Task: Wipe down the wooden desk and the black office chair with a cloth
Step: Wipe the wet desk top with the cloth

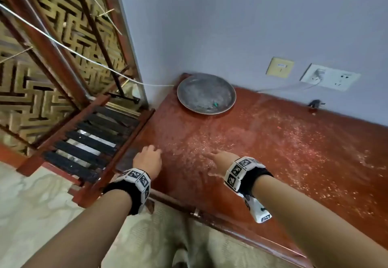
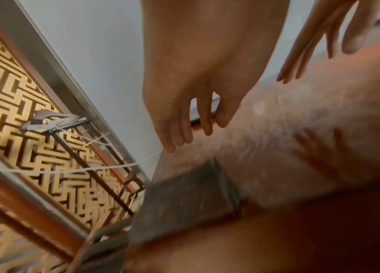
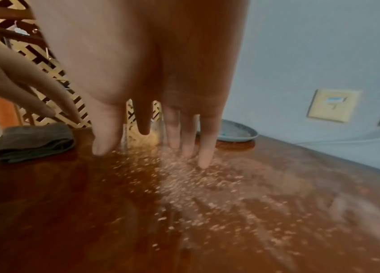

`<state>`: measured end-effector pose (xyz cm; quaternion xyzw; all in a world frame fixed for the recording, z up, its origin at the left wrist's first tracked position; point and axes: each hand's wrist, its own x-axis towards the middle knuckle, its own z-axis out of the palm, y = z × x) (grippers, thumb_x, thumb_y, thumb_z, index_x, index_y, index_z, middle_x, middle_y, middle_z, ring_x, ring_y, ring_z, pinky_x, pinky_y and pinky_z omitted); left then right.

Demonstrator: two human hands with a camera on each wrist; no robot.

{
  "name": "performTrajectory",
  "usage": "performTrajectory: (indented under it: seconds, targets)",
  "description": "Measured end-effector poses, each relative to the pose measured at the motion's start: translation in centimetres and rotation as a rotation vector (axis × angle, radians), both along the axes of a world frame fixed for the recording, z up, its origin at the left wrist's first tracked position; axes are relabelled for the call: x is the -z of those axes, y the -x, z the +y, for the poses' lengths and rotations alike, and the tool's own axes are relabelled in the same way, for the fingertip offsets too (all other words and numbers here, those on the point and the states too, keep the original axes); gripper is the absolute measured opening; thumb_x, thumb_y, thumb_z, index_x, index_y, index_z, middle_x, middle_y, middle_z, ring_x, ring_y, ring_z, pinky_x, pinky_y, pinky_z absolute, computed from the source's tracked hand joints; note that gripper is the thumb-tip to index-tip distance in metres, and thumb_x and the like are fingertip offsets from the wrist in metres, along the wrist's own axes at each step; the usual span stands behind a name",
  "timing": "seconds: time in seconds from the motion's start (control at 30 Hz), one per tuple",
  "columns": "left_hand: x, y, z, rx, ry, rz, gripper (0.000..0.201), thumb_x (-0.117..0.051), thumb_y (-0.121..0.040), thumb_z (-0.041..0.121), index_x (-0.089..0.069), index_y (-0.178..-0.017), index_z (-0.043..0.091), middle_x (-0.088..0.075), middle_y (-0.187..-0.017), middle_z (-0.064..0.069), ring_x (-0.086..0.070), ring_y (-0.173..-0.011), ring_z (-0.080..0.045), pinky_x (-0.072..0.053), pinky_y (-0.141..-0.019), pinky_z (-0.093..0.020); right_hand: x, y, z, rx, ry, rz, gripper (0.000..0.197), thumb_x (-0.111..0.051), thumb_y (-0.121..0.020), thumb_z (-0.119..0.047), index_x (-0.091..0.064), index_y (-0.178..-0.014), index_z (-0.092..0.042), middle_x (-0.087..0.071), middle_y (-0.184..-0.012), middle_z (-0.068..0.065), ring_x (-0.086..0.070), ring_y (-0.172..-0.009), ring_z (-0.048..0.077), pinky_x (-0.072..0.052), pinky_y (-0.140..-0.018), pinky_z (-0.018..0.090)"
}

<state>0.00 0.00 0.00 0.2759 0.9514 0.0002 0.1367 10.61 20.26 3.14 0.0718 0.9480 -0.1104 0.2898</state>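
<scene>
pale grey wall (image 1: 231, 26) rises beyond both hands, with a gold lattice screen (image 1: 52, 62) off past the left hand. under the hands lies the wooden desk (image 1: 283, 162), reddish brown and strewn with pale crumbs and dust ahead of and to the right of the right hand. a round grey dish (image 1: 206, 93) sits at the desk's far corner, well beyond the fingertips of both hands. wall sockets (image 1: 330, 77) are further right of it, with a white cable running along the wall.

the left hand (image 1: 148, 160) hovers over the desk's left edge, fingers loose and slightly spread, holding nothing. the right hand (image 1: 221, 159) is beside it, fingers straight and spread, pointing down at the crumbs, also holding nothing; whether the tips touch the wood is unclear.

the cloth (image 3: 36, 141), dark grey and folded, lies on the desk's left edge just below the left hand's fingers, apart from them.
</scene>
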Motion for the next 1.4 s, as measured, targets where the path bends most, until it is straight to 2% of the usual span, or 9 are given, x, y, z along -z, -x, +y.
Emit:
performTrajectory:
  seconds: [0.17, 0.33, 0.53, 0.67, 0.8, 0.97, 1.13, 1.27, 1.4]
  targets:
    - [4.9, 1.1, -5.5, -0.025, 0.139, -0.145, 0.053, -0.025, -0.103, 0.032, -0.003, -0.151, 0.028, 0.008, -0.159, -0.009, 0.005, -0.146, -0.025, -0.014, -0.117, -0.038, 2.9, 3.0, -3.8, -0.073, 0.013, -0.098, 0.066, -0.056, -0.092, -0.031, -0.02, -0.147, -0.032, -0.027, -0.151, 0.005, -0.044, -0.127, 0.03, -0.044, -0.1, 0.043]
    - [7.0, 1.2, -5.5, 0.025, 0.113, -0.123, 0.054, -0.013, -0.102, 0.038, 0.02, -0.144, 0.032, 0.021, -0.156, -0.007, 0.016, -0.145, -0.025, -0.001, -0.118, -0.044, 4.4, 5.6, -5.5, -0.14, -0.001, -0.099, 0.063, -0.051, -0.094, -0.032, -0.019, -0.147, -0.031, -0.022, -0.154, 0.003, -0.04, -0.131, 0.03, -0.043, -0.101, 0.042]
    - [7.8, 4.3, -2.7, 0.063, 0.084, -0.147, 0.051, -0.013, -0.102, 0.042, 0.014, -0.145, 0.043, 0.02, -0.157, 0.002, 0.019, -0.144, -0.019, -0.001, -0.113, -0.056, 4.8, 8.4, -4.3, -0.187, -0.003, -0.066, 0.059, -0.049, -0.095, -0.027, -0.022, -0.147, -0.028, -0.025, -0.152, -0.001, -0.039, -0.132, 0.028, -0.043, -0.102, 0.041]
    - [8.4, 2.0, -7.4, 0.125, 0.013, -0.006, 0.049, -0.005, -0.101, 0.043, -0.005, -0.149, 0.036, -0.036, -0.15, -0.006, -0.022, -0.139, -0.024, -0.033, -0.104, -0.053, 5.1, 9.8, -2.2, -0.164, -0.084, 0.013, 0.062, -0.052, -0.094, -0.027, -0.02, -0.147, -0.029, -0.014, -0.156, 0.002, -0.018, -0.142, 0.026, -0.029, -0.11, 0.046]
    - [8.7, 3.5, -7.6, 0.14, -0.003, -0.029, 0.052, -0.005, -0.101, 0.045, -0.036, -0.141, 0.033, -0.045, -0.143, -0.009, -0.034, -0.133, -0.026, -0.01, -0.11, -0.041, 5.9, 10.8, 1.4, -0.112, -0.168, -0.067, 0.094, -0.066, -0.082, -0.039, 0.0, -0.148, -0.034, 0.015, -0.157, 0.004, 0.01, -0.144, 0.029, -0.011, -0.113, 0.06]
    - [9.3, 10.1, -1.5, 0.116, 0.144, 0.014, 0.054, -0.003, -0.1, 0.042, -0.042, -0.136, 0.033, -0.057, -0.132, -0.01, -0.054, -0.121, -0.028, -0.05, -0.091, -0.041, 7.9, 10.7, 4.0, -0.074, -0.161, -0.102, 0.108, -0.068, -0.071, -0.057, 0.013, -0.143, -0.047, 0.026, -0.154, -0.002, 0.019, -0.143, 0.028, -0.012, -0.108, 0.067]
    - [9.3, 5.6, -4.6, 0.333, -0.002, -0.008, 0.049, -0.009, -0.101, 0.043, -0.033, -0.143, 0.035, -0.034, -0.149, -0.006, -0.027, -0.137, -0.028, -0.01, -0.112, -0.037, 8.4, 11.7, 5.0, -0.121, -0.154, -0.108, 0.118, -0.071, -0.063, -0.062, 0.019, -0.138, -0.051, 0.032, -0.151, -0.003, 0.023, -0.141, 0.029, -0.014, -0.106, 0.071]
    - [8.7, 9.3, -1.8, 0.249, -0.021, 0.023, 0.051, -0.001, -0.1, 0.047, -0.01, -0.149, 0.037, -0.029, -0.152, -0.007, -0.028, -0.139, -0.03, -0.035, -0.109, -0.044, 8.4, 12.0, 5.1, -0.119, -0.142, -0.127, 0.121, -0.072, -0.061, -0.062, 0.02, -0.138, -0.052, 0.034, -0.15, -0.003, 0.026, -0.14, 0.03, -0.016, -0.104, 0.072]
    - [7.8, 13.7, 2.9, 0.156, 0.094, -0.125, 0.051, -0.004, -0.098, 0.049, 0.012, -0.146, 0.038, 0.017, -0.157, -0.005, 0.01, -0.146, -0.026, -0.008, -0.117, -0.044, 8.4, 12.1, 5.1, -0.123, -0.142, -0.143, 0.121, -0.072, -0.061, -0.062, 0.02, -0.138, -0.052, 0.035, -0.15, -0.003, 0.027, -0.14, 0.03, -0.016, -0.104, 0.073]
